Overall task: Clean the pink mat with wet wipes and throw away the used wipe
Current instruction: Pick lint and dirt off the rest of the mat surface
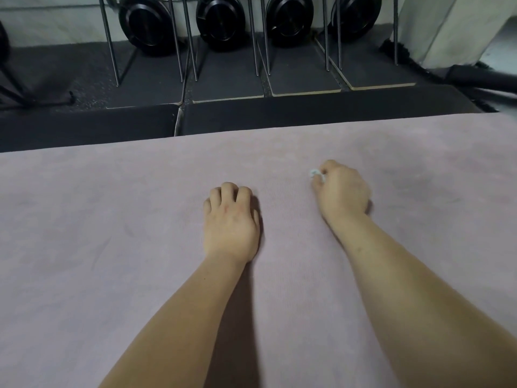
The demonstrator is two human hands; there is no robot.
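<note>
Right hand (pixel 342 191): fingers curled tight, gripping a small crumpled white wet wipe (pixel 317 174), of which only a scrap protrudes at the thumb side. The hand and wipe are down on the pink mat (pixel 112 219), right of the mat's middle and toward its far edge. Slight blur on this hand; finger detail not legible. Left hand (pixel 230 219): resting on the mat just left of the right hand, nearer the mat's middle, knuckles up and fingers bent under. Nothing is visible in it. Both bare forearms extend across the near part of the mat. The mat surface shows faint darker patches, one to the right of the right hand. Beyond the mat's far edge lie dark foam pads (pixel 307 113), edge to edge. Behind these, further from the mat, stand flat dark boards (pixel 305 79) with upright metal rods (pixel 253 37) and four black round discs (pixel 145 22) against a pale wall.
</note>
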